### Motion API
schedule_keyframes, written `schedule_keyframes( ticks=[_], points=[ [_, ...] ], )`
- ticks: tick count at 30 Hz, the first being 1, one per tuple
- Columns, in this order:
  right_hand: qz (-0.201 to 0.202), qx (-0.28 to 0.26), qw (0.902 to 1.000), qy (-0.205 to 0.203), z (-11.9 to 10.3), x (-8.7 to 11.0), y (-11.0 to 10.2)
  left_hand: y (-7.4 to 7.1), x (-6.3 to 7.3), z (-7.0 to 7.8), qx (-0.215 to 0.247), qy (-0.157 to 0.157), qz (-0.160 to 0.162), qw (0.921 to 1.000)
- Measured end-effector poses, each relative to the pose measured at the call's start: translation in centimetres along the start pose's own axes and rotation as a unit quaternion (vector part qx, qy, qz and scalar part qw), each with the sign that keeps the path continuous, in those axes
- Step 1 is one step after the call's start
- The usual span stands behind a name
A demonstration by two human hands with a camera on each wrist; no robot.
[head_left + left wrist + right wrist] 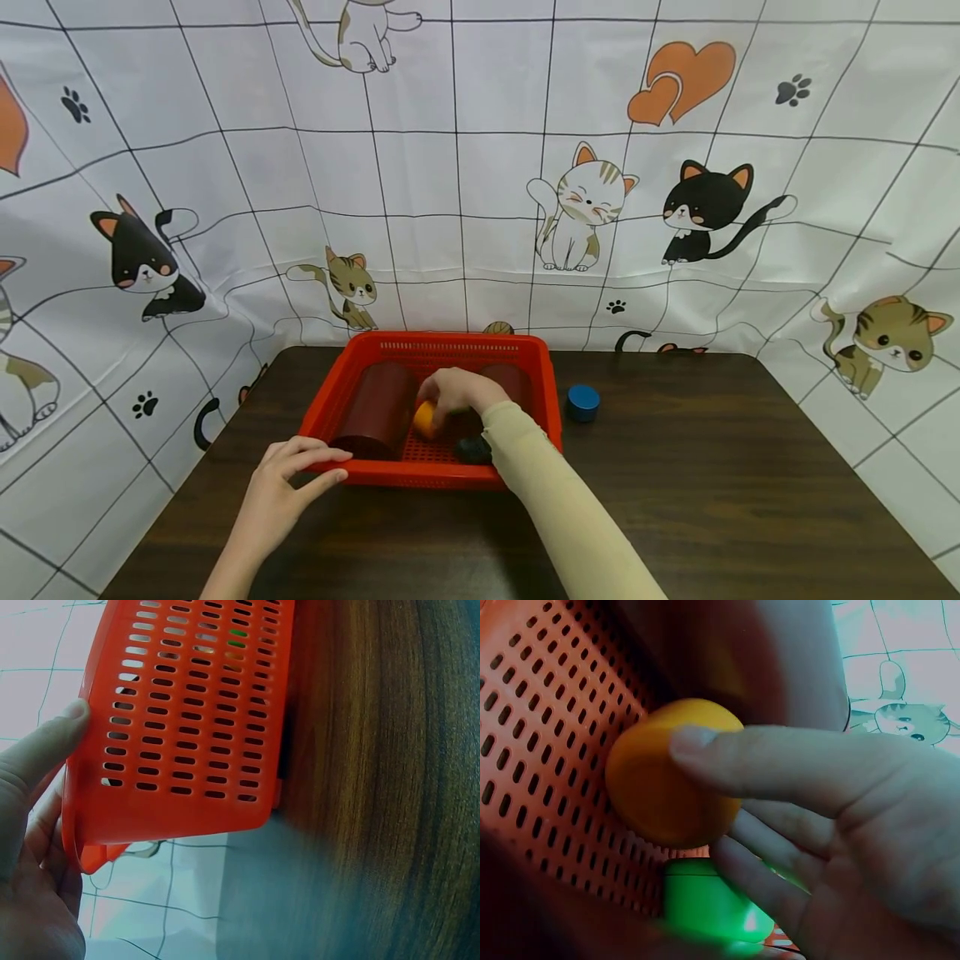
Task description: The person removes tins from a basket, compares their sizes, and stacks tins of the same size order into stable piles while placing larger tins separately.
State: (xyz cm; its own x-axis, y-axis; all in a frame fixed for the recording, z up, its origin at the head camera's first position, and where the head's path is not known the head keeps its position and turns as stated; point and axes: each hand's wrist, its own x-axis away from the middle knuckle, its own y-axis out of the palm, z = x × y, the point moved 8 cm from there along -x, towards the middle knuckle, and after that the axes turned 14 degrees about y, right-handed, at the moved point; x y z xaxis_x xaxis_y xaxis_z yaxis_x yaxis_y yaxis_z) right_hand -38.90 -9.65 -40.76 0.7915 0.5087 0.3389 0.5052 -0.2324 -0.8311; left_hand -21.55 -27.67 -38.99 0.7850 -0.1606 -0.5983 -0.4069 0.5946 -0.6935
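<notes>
Over the inside of a red plastic basket (427, 478), my right hand (459, 392) pinches an orange round disc-like piece (649, 784). Its thumb lies on the flat face in the right wrist view, with the other fingers behind. A green short cylinder (705, 900) sits just below those fingers on the perforated floor. My left hand (279, 483) holds the basket's near left corner, thumb outside the rim and fingers behind it in the left wrist view. A large dark red-brown cylinder (382, 404) lies along the basket's left side.
Another red-brown cylinder (512, 382) lies at the basket's back right, partly behind my right hand. A dark rounded object (472, 451) is near the front wall, beside my sleeve. A blue short cylinder (582, 403) stands on the dark wooden table (705, 467). Cat-print sheeting (495, 200) hangs behind.
</notes>
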Motion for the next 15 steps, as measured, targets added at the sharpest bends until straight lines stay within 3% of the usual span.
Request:
schedule_keyframes(
  ticks=[15],
  points=[
    [-0.012, 0.008, 0.9999, -0.010, -0.08, 0.01, 0.31, 0.03, 0.03, -0.04, 0.001, -0.002, -0.002, 1.0000]
  ],
)
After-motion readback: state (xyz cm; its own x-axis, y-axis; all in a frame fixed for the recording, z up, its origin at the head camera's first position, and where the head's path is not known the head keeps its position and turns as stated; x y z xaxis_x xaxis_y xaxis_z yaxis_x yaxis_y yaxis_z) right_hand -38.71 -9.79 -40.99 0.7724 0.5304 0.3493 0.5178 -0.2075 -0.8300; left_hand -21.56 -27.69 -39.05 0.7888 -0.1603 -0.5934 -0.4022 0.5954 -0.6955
